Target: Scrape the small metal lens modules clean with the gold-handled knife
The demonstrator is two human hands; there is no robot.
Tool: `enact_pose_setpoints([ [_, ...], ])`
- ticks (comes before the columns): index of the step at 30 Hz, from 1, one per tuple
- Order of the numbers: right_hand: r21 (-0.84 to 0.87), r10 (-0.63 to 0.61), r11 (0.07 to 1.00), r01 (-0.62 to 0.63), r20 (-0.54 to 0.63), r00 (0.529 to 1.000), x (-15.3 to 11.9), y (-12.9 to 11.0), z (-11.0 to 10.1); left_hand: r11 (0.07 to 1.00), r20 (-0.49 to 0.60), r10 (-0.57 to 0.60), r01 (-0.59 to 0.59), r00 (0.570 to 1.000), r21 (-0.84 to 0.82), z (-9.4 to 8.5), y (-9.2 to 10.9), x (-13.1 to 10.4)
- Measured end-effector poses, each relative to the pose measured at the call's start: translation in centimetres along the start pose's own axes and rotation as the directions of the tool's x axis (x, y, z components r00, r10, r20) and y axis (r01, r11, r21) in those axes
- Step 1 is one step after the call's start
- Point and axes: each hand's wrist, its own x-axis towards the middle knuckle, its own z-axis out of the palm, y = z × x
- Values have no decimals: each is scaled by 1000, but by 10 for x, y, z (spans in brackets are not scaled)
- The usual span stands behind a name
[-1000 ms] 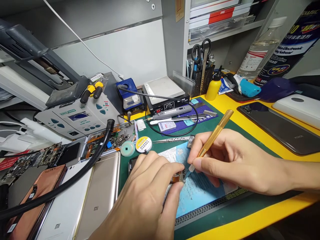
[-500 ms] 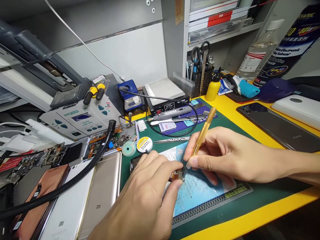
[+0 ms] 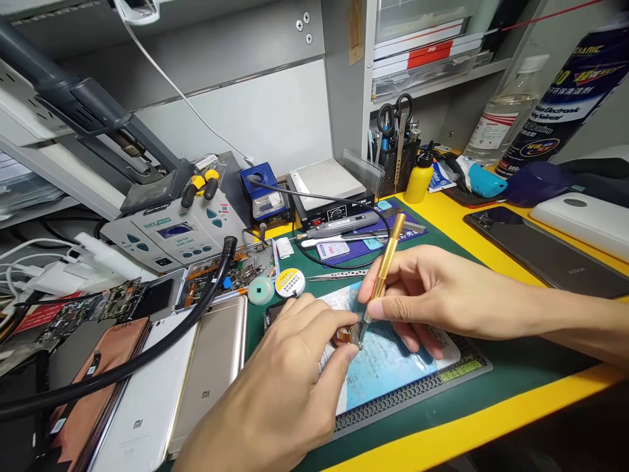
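Observation:
My right hand (image 3: 417, 295) is closed around a gold-handled craft knife (image 3: 388, 262), its handle leaning up to the right. The blade end rests at a small metal part with orange flex cable (image 3: 346, 335). My left hand (image 3: 289, 367) pinches that part between thumb and forefinger, and its fingers cover much of it. Beneath both hands lies a light-blue printed sheet (image 3: 383, 373) on a grey-edged mat. A dark phone-like piece (image 3: 273, 313) shows partly behind my left hand.
Tweezers (image 3: 339, 275) and a round yellow-white tin (image 3: 290, 282) lie behind my hands. Phones with backs up (image 3: 211, 373) and a black hose (image 3: 162, 351) fill the left. A yellow bottle (image 3: 419, 180), a hot plate (image 3: 334, 190) and a rework station (image 3: 181, 229) stand farther back.
The view has shifted slightly, so the background sits lower. The knife's handle has tipped a little to the left and more upright. Both hands keep their grips.

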Motion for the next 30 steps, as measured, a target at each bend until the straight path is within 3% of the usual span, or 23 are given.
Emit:
enact_pose_setpoints([
  [6,8,-6,1000,6,-39,999,1,1,4,1000,2,-13,13,1000,2,-1,2,1],
  [30,34,-57,998,56,52,997,12,-6,7,1000,70,-11,9,997,29,-7,4,5],
])
